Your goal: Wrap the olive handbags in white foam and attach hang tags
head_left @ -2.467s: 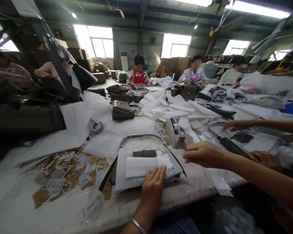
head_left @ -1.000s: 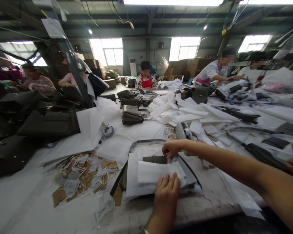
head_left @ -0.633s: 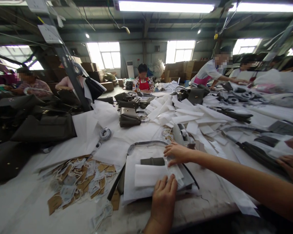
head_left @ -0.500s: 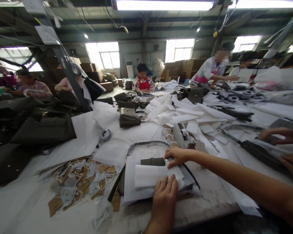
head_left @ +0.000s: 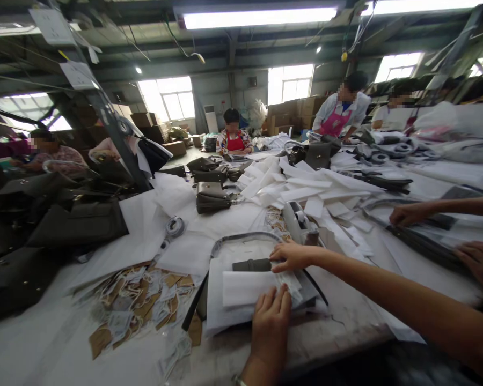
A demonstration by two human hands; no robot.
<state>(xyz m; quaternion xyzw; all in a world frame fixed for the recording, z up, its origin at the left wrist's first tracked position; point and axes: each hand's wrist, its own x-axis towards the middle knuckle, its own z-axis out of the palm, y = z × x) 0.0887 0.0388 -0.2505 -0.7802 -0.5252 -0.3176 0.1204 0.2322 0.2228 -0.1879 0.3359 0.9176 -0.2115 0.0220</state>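
A dark olive handbag (head_left: pixel 251 265) lies in front of me, mostly covered by a white sheet (head_left: pixel 217 313) and a smaller folded white foam sheet (head_left: pixel 243 288). Its wrapped handle (head_left: pixel 245 236) arches away behind it. My left hand (head_left: pixel 270 321) rests with fingers extended on the near right edge of the foam. Over the bag's far right side lies my right hand (head_left: pixel 292 257), fingers stretched and bent slightly down. Between the hands is a glossy clear plastic strip (head_left: pixel 290 283). Whether anything is under the right fingers is hidden.
A tape dispenser (head_left: pixel 300 222) stands just behind my right hand. Left lie tags with strings (head_left: pixel 137 305) and dark bags (head_left: pixel 80 225). White foam strips (head_left: pixel 301 185) are heaped beyond. At right, a co-worker's hands (head_left: pixel 410 213) handle another bag.
My right hand's fingers have straightened a little over the bag; my left hand stays almost in place. The co-worker's far hand at right has moved left. The view has shifted slightly.
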